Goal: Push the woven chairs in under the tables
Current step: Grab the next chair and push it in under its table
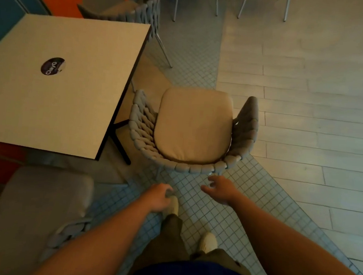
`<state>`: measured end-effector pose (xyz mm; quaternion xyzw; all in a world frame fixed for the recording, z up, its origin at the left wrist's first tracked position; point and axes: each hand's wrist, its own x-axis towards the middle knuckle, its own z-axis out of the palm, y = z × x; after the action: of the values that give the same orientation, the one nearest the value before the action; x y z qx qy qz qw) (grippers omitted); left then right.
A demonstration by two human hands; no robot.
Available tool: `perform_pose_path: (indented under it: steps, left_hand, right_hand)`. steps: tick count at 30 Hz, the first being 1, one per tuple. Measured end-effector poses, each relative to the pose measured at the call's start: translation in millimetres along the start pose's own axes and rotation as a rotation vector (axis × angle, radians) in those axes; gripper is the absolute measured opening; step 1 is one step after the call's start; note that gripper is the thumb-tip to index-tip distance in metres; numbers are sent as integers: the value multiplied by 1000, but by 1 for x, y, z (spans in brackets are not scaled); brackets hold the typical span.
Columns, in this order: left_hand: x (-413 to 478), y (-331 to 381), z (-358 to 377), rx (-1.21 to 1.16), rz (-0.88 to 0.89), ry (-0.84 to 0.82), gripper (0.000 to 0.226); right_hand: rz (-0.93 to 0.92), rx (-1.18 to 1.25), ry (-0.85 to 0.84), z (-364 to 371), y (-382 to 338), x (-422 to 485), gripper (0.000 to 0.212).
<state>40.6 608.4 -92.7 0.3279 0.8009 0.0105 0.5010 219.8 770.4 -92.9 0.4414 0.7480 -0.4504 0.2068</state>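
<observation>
A grey woven chair (187,166) with a beige seat cushion (193,125) stands on the tiled floor, beside the right edge of a square beige table (70,107), not under it. Its curved backrest faces me. My right hand (220,190) hovers just below the backrest rim, fingers spread, not touching it. Lower and to the left, my left hand (158,197) has loosely curled fingers and holds nothing. A second woven chair (141,6) sits at the table's far side. A third one (33,216) with a grey cushion stands at the lower left.
A round dark sticker (52,66) lies on the tabletop. The table's black base (121,145) shows beside the near chair. Thin metal chair legs (217,3) stand at the top. Wood-look planks (320,104) cover the floor on the right. My shoes (208,241) are on the tiles.
</observation>
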Motion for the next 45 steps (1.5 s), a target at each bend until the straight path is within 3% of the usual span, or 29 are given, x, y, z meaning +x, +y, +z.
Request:
perform_pose_path:
  steps: [4, 9, 13, 16, 20, 24, 29, 33, 45]
  left_hand:
    - [29, -9, -28, -134, -53, 36, 47]
    - [69, -23, -71, -401, -217, 71, 27]
    - [94, -25, -92, -800, -366, 41, 57]
    - [116, -23, -96, -990, -439, 29, 67]
    - [140, -32, -87, -1145, -514, 59, 66]
    - [164, -46, -79, -1353, -511, 182, 53]
    - [186, -52, -80, -1537, -456, 368, 52]
    - [199, -56, -79, -1566, -444, 332, 39]
    - [219, -79, -67, -1595, -470, 377, 42]
  right_hand:
    - [88, 207, 61, 3, -8, 31, 65]
    - [493, 777, 72, 4, -27, 58, 78]
    - [623, 1216, 136, 9, -32, 85, 84]
    - [706, 1388, 215, 16, -27, 105, 85]
    - [770, 1496, 305, 22, -19, 125, 78]
    - [760, 1582, 391, 16, -2, 141, 46]
    - [732, 1634, 470, 7, 20, 157, 45]
    - [762, 1642, 550, 5, 26, 165, 51]
    - [796, 1580, 654, 2, 21, 169, 44]
